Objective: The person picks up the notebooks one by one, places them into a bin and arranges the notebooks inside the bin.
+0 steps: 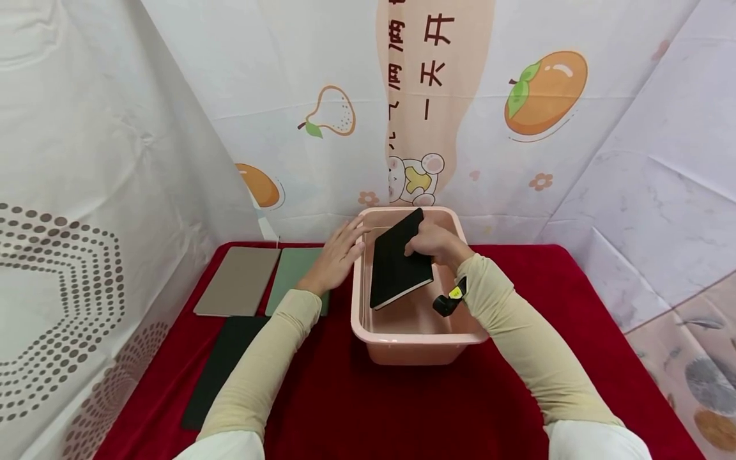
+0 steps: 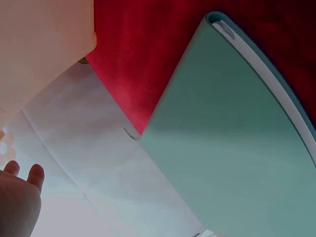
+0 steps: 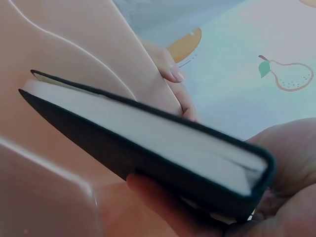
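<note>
In the head view my right hand (image 1: 435, 241) grips a black notebook (image 1: 398, 262) near its upper right edge, thumb across the cover. Tilted, the notebook hangs inside a pink plastic basin (image 1: 420, 338). Its white page edges (image 3: 143, 128) face the right wrist camera, with fingers under the lower cover. My left hand (image 1: 336, 255) rests at the basin's left rim with fingers extended, holding nothing. Close beside that hand lies a green notebook (image 2: 232, 118), partly covered by the left forearm in the head view.
Left of the green notebook lies a grey-beige notebook (image 1: 237, 281). In front of it is a dark flat notebook (image 1: 215, 370), partly under the left sleeve. A red cloth (image 1: 529, 300) covers the table. Printed curtains (image 1: 322, 191) hang behind and at both sides.
</note>
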Demonstrator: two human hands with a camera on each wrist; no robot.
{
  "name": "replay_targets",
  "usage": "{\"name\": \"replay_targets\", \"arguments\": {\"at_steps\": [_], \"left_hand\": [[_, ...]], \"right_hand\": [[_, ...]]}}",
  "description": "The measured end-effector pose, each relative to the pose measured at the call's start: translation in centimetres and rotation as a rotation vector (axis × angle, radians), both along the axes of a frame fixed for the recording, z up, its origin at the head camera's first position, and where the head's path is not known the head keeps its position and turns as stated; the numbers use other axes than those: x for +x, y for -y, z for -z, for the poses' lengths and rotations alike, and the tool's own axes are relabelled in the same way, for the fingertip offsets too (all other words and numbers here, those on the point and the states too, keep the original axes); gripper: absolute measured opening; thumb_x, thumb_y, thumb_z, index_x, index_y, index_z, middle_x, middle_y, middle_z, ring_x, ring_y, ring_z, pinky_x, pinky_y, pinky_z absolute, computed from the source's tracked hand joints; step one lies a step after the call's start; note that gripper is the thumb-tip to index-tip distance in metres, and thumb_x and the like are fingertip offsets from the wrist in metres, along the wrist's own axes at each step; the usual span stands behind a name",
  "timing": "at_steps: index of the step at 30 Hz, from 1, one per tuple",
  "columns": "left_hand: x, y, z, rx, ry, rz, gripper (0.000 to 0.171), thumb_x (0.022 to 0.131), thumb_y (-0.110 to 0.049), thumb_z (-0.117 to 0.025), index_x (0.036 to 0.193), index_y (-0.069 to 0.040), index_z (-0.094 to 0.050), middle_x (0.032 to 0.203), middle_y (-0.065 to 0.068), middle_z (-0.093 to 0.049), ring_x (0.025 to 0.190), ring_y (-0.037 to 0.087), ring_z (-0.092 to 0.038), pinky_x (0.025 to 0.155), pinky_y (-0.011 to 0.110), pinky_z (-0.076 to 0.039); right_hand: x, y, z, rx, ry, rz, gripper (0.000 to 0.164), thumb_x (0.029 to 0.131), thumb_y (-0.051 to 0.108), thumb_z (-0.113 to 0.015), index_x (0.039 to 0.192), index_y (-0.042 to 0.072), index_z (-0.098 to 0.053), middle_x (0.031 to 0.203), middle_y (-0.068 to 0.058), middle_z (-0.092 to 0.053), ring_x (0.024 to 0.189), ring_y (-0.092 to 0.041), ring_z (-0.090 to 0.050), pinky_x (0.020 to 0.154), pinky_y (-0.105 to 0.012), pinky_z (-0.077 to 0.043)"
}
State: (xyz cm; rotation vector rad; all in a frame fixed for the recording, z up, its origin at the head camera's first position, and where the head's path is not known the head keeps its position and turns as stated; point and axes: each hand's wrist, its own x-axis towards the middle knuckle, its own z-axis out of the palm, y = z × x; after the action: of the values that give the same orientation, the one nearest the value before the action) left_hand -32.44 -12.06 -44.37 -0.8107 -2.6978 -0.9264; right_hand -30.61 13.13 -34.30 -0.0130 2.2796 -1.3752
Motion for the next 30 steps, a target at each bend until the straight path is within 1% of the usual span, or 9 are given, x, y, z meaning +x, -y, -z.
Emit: {"name": "replay_targets", "arguments": {"at_steps": [4, 9, 13, 16, 20, 22, 26, 28, 30], "left_hand": [[0.0, -0.1, 0.2, 0.005, -0.002, 0.001, 0.052, 0.111, -0.050, -0.025, 0.156, -0.028, -0.039, 0.173, -0.013, -0.012, 0.161, 0.029, -0.009, 0.127, 0.062, -0.012], [0.0, -0.2, 0.3, 0.018, -0.012, 0.004, 0.055, 0.110, -0.053, -0.023, 0.156, -0.028, -0.040, 0.172, -0.013, -0.013, 0.161, 0.028, -0.010, 0.127, 0.062, -0.011], [-0.3, 0.0, 0.4, 0.015, -0.025, 0.017, 0.055, 0.110, -0.053, -0.024, 0.156, -0.028, -0.040, 0.172, -0.013, -0.013, 0.161, 0.034, -0.012, 0.126, 0.065, -0.013], [-0.5, 0.0, 0.4, 0.015, -0.035, 0.019, 0.053, 0.110, -0.051, -0.026, 0.156, -0.028, -0.040, 0.172, -0.012, -0.015, 0.160, 0.037, -0.014, 0.125, 0.066, -0.013], [-0.5, 0.0, 0.3, 0.011, -0.025, 0.020, 0.052, 0.111, -0.050, -0.027, 0.156, -0.028, -0.041, 0.172, -0.013, -0.014, 0.160, 0.035, -0.013, 0.126, 0.065, -0.012], [-0.5, 0.0, 0.2, 0.003, -0.020, 0.017, 0.052, 0.111, -0.050, -0.027, 0.156, -0.029, -0.040, 0.172, -0.014, -0.014, 0.160, 0.035, -0.013, 0.126, 0.065, -0.013], [-0.4, 0.0, 0.1, 0.000, -0.003, 0.012, 0.050, 0.111, -0.048, -0.029, 0.156, -0.031, -0.040, 0.172, -0.016, -0.012, 0.160, 0.036, -0.013, 0.125, 0.067, -0.013], [-0.4, 0.1, 0.0, 0.002, 0.006, 0.012, 0.049, 0.111, -0.046, -0.030, 0.157, -0.030, -0.039, 0.172, -0.016, -0.012, 0.160, 0.036, -0.013, 0.124, 0.068, -0.013], [-0.4, 0.1, 0.0, 0.000, 0.019, 0.014, 0.049, 0.111, -0.046, -0.030, 0.157, -0.031, -0.039, 0.172, -0.016, -0.011, 0.160, 0.036, -0.011, 0.124, 0.069, -0.012]], "right_hand": [[0.0, 0.3, 0.2, 0.019, -0.023, 0.004, 0.079, 0.088, -0.005, -0.059, 0.153, -0.005, -0.015, 0.140, -0.023, -0.036, 0.095, -0.025, -0.063, 0.071, -0.027, -0.059], [-0.1, 0.2, 0.6, 0.102, -0.047, 0.027, 0.070, 0.086, -0.001, -0.064, 0.146, -0.004, -0.028, 0.134, -0.022, -0.042, 0.093, -0.026, -0.064, 0.068, -0.028, -0.059], [-0.2, 0.3, 0.9, 0.107, -0.054, 0.047, 0.070, 0.084, -0.001, -0.066, 0.143, -0.004, -0.029, 0.135, -0.024, -0.039, 0.091, -0.027, -0.065, 0.064, -0.028, -0.058], [-0.2, 0.4, 1.2, 0.059, -0.025, 0.032, 0.087, 0.086, -0.003, -0.062, 0.155, -0.003, -0.010, 0.144, -0.025, -0.033, 0.095, -0.027, -0.064, 0.069, -0.028, -0.058], [-0.1, 0.5, 1.5, 0.018, 0.034, 0.009, 0.094, 0.090, -0.004, -0.056, 0.159, -0.001, 0.007, 0.152, -0.023, -0.029, 0.105, -0.030, -0.062, 0.082, -0.034, -0.060], [0.0, 0.5, 1.7, 0.014, 0.048, 0.008, 0.092, 0.090, -0.005, -0.056, 0.160, 0.001, 0.005, 0.152, -0.023, -0.029, 0.106, -0.031, -0.063, 0.084, -0.037, -0.060], [0.1, 0.7, 2.4, 0.044, 0.034, -0.003, 0.094, 0.090, -0.004, -0.057, 0.160, 0.001, 0.006, 0.148, -0.023, -0.031, 0.096, -0.028, -0.064, 0.073, -0.034, -0.059], [0.1, 0.8, 2.7, 0.072, 0.020, -0.011, 0.096, 0.089, -0.003, -0.058, 0.160, 0.001, 0.006, 0.144, -0.023, -0.035, 0.087, -0.026, -0.062, 0.063, -0.030, -0.053], [0.0, 0.9, 3.0, 0.094, 0.015, -0.015, 0.097, 0.088, -0.003, -0.058, 0.160, 0.000, 0.006, 0.138, -0.023, -0.038, 0.080, -0.024, -0.058, 0.057, -0.029, -0.048]]}}
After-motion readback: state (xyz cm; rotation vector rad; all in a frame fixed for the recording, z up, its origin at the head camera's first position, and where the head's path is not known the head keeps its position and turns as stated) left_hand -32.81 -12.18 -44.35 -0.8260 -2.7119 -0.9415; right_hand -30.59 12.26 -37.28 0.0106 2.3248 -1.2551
